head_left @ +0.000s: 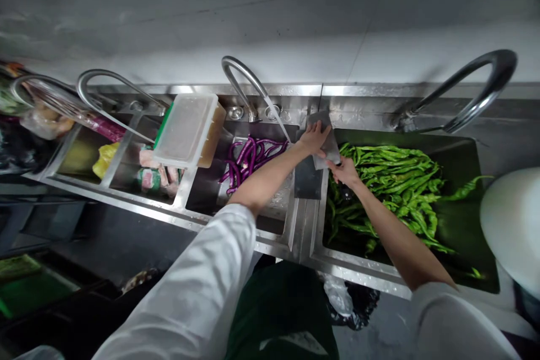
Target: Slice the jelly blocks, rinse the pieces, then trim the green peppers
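A cleaver point(332, 149) with a broad grey blade lies over a dark rectangular block point(307, 180), which looks like a sharpening stone, on the divider between two sinks. My left hand point(314, 138) presses on the blade with its fingers spread. Wrapped round the cleaver's black handle is my right hand point(345, 173), at the edge of the right sink. Long green peppers point(392, 180) fill much of that sink beside my right hand. Left of the block, long purple eggplants point(248, 157) lie in a sink below my left forearm.
Water runs from the middle faucet point(242, 76) into the eggplant sink. A lidded plastic tub point(188, 129) rests across the sinks to the left, near wrapped pink packages point(149, 177). Another curved faucet point(476, 87) rises at right, near a white rounded object point(512, 225).
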The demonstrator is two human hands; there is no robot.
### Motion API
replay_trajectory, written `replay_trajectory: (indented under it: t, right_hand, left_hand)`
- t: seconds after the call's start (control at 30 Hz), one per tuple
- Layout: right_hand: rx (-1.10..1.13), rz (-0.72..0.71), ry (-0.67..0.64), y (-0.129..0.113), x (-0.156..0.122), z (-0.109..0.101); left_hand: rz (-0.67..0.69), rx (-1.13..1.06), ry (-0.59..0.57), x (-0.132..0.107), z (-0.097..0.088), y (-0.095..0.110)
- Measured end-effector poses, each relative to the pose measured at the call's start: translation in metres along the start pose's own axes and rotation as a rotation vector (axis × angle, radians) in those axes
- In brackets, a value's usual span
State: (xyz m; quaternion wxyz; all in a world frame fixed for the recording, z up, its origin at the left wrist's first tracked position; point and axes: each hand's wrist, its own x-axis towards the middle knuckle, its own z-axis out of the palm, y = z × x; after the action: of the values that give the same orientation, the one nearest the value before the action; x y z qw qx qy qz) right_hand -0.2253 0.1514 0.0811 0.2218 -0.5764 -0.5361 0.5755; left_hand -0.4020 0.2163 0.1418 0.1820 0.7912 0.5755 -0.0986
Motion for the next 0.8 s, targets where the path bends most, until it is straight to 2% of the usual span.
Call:
replay_trajectory:
  t: [0.07,0.17,0.2,0.23,0.27,0.33,0.4,0.47,0.5,0.53,0.6,0.67,0.7,0.73,0.8]
  right_hand:
    - [-0.015,0.007,-0.111,0.022,-0.047,0.004]
    - [-0.023,0.135,-0.239,0.070,-0.120,0.012]
    - [-0.025,0.167,-0.250,0.081,-0.132,0.014]
    - [-0.029,0.186,-0.250,0.086,-0.135,0.014]
    - [-0.035,0.182,-0.238,0.085,-0.128,0.013]
    - [-0.072,0.132,-0.194,0.066,-0.089,0.009]
    - [-0.161,0.087,-0.137,0.030,-0.038,0.001]
    - [-0.333,0.061,-0.105,-0.011,-0.002,-0.007]
    - [-0.436,0.022,-0.071,-0.029,0.004,-0.010]
    - [-0.554,-0.037,-0.035,-0.044,0.000,-0.010]
    - [-0.799,-0.191,0.035,-0.061,-0.031,-0.005]
    - [-1.002,-0.296,0.063,-0.061,-0.078,0.012]
    - [-1.071,-0.298,0.068,-0.055,-0.102,0.024]
    - [-1.118,-0.271,0.066,-0.048,-0.123,0.038]
    - [-1.159,-0.197,0.066,-0.029,-0.152,0.068]
  left_hand:
    - [-0.047,-0.018,0.051,-0.048,0.035,0.022]
    - [-0.089,-0.182,0.066,-0.130,0.110,0.054]
    - [-0.073,-0.227,0.093,-0.144,0.127,0.059]
    - [-0.059,-0.263,0.114,-0.149,0.136,0.059]
    - [-0.044,-0.287,0.141,-0.142,0.136,0.055]
    - [-0.037,-0.307,0.183,-0.102,0.113,0.037]
    - [-0.082,-0.301,0.206,-0.045,0.069,0.017]
    - [-0.160,-0.299,0.216,0.001,0.022,0.008]
    - [-0.160,-0.296,0.240,0.012,0.003,0.009]
    - [-0.133,-0.297,0.303,0.012,-0.012,0.012]
    - [-0.006,-0.301,0.509,-0.014,-0.025,0.023]
    - [0.109,-0.294,0.713,-0.064,-0.019,0.031]
    - [0.119,-0.283,0.757,-0.090,-0.010,0.032]
    - [0.089,-0.270,0.752,-0.115,0.001,0.030]
    - [-0.027,-0.235,0.639,-0.148,0.027,0.017]
